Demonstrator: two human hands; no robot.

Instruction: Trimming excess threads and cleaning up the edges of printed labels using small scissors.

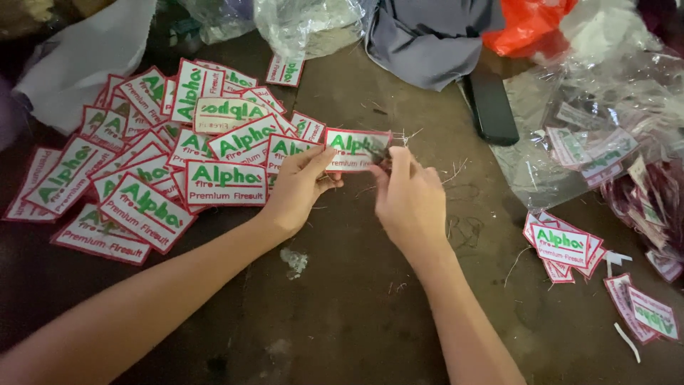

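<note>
Seen from the head camera, two bare forearms reach in from the bottom edge over a dark, scuffed table (342, 314) and meet near its centre. The left hand (296, 189) comes in from the lower left with the wrist bent slightly upward, its thumb and fingers pressed together on the left end of a white patch (350, 148) with a red border and green lettering, holding it flat and facing the camera. The right hand (407, 196) rises from the lower right, knuckles up, its fingertips bunched against the patch's right end; it seems to pinch a small dark tool (377, 152) there, but the object is blurred and what it is cannot be made out. The patch sits just above and between both hands, off the table, with loose thread ends (406, 135) sticking out beside its right edge. To the left, a heap of matching patches (153, 164) spreads across the table, overlapping and partly cut off at the frame's left edge. To the right lies a smaller stack of patches (561, 246), and further patches show dimly through crumpled clear plastic bags (605, 121). A flat black object (491, 107) lies beside the bags, under grey cloth (427, 36) and an orange bag (524, 25) at the top edge.
</note>
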